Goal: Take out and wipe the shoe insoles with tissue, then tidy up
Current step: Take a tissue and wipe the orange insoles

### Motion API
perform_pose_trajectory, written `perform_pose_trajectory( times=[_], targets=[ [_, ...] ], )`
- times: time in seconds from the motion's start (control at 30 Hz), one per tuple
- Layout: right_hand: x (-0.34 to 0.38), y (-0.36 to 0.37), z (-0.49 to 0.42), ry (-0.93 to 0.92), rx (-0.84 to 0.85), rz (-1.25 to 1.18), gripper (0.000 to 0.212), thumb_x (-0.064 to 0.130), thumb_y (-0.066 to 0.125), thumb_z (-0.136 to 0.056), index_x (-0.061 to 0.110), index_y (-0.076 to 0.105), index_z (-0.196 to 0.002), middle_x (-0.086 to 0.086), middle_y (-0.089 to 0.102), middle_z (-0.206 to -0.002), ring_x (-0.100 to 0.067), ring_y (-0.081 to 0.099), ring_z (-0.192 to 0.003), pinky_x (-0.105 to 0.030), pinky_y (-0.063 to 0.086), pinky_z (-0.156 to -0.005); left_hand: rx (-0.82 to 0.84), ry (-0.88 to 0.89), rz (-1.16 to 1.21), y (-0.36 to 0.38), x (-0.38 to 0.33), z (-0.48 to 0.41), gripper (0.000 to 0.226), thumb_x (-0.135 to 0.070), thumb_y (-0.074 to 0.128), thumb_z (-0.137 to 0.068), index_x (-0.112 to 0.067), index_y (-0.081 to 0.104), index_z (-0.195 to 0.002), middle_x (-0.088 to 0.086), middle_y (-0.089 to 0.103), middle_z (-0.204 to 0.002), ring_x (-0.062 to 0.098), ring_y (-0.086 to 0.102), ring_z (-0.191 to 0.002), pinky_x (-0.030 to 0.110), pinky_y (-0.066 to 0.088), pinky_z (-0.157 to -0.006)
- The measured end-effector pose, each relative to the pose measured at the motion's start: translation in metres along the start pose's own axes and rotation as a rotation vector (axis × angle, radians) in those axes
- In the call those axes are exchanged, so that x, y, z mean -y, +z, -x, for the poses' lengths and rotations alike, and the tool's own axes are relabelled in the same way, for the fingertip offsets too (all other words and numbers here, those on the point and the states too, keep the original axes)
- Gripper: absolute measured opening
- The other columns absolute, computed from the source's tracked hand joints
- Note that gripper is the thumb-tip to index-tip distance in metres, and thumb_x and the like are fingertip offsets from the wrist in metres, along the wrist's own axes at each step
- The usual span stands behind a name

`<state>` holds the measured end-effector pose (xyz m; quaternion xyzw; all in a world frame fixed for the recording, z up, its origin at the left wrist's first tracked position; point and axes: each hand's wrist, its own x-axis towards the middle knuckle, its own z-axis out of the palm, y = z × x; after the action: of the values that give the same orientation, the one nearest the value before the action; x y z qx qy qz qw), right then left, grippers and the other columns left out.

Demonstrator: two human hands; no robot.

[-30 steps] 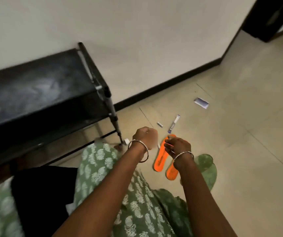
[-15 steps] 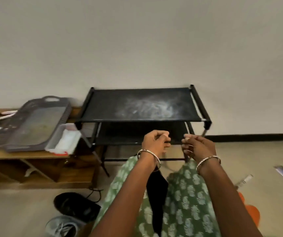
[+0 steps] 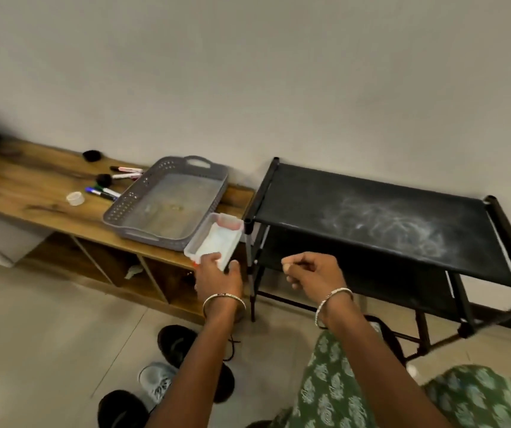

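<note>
A clear plastic box of white tissues (image 3: pixel 219 236) sits at the right end of the wooden bench (image 3: pixel 31 186), overhanging its front edge. My left hand (image 3: pixel 217 281) grips the box's near end. Level with it and to the right, my right hand (image 3: pixel 313 270) hovers in front of the black rack (image 3: pixel 371 211), fingers curled and thumb pinched to forefinger, with nothing visible in it. Black shoes (image 3: pixel 180 344) and a grey-white shoe (image 3: pixel 155 381) lie on the floor below my left arm. The orange insoles are out of view.
A grey perforated basket (image 3: pixel 130 199) stands on the bench just behind the tissue box. Markers (image 3: pixel 106 191) and a small white cup (image 3: pixel 75 198) lie to its left. The rack's dusty top shelf is to the right. My green-patterned lap fills the lower right.
My view has swung left from the insoles on the floor to the bench and rack. My left hand has reached out and taken hold of the tissue box.
</note>
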<state>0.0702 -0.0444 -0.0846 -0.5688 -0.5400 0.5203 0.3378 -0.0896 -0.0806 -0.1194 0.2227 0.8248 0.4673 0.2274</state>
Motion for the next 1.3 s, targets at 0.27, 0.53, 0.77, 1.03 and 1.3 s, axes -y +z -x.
perform_pose_trajectory(
  times=[0.27,0.53,0.77,1.03,1.3],
  targets=[
    [0.026,0.103,-0.048,-0.268,0.178,0.496,0.016,0.016,0.074,-0.087,0.016,0.076,-0.103,0.001,0.073,-0.102,-0.011,0.066,-0.096,-0.029,0.055,-0.092,-0.032,0.118,-0.359,-0.009,0.046,-0.061,0.109,-0.059,0.081,-0.07,-0.012,0.025,-0.151,0.014,0.038,-0.152,0.035,0.04,-0.138,0.053,0.044,-0.105],
    [0.017,0.175,-0.107,-0.423,0.239,0.902,0.021,0.018,0.067,-0.093,0.011,0.074,-0.111,-0.011,0.072,-0.108,-0.025,0.066,-0.099,-0.038,0.055,-0.094,-0.049,0.121,-0.301,0.009,0.06,-0.082,0.113,-0.055,0.083,-0.07,-0.019,0.018,-0.155,0.008,0.04,-0.155,0.033,0.046,-0.137,0.052,0.042,-0.108],
    [0.007,0.191,-0.136,-0.4,0.417,1.105,0.034,0.016,0.071,-0.089,0.008,0.067,-0.121,-0.016,0.066,-0.121,-0.032,0.064,-0.109,-0.041,0.053,-0.097,-0.097,0.167,-0.187,0.014,0.066,-0.084,0.113,-0.057,0.085,-0.065,-0.018,0.026,-0.153,0.007,0.046,-0.151,0.033,0.05,-0.133,0.054,0.044,-0.108],
    [-0.006,0.197,-0.149,-0.389,0.411,1.057,0.029,0.016,0.069,-0.091,0.007,0.068,-0.118,-0.017,0.067,-0.119,-0.032,0.064,-0.107,-0.043,0.053,-0.097,-0.143,0.166,-0.144,0.013,0.066,-0.083,0.114,-0.069,0.078,-0.061,-0.02,0.028,-0.151,0.007,0.05,-0.147,0.031,0.053,-0.13,0.056,0.048,-0.103],
    [-0.004,0.195,-0.149,-0.448,0.41,1.09,0.027,0.008,0.071,-0.086,0.005,0.068,-0.112,-0.016,0.067,-0.114,-0.031,0.062,-0.105,-0.042,0.052,-0.098,-0.119,0.159,-0.151,0.011,0.065,-0.082,0.111,-0.065,0.077,-0.061,-0.022,0.028,-0.151,0.006,0.05,-0.147,0.031,0.054,-0.128,0.057,0.048,-0.102]
  ],
)
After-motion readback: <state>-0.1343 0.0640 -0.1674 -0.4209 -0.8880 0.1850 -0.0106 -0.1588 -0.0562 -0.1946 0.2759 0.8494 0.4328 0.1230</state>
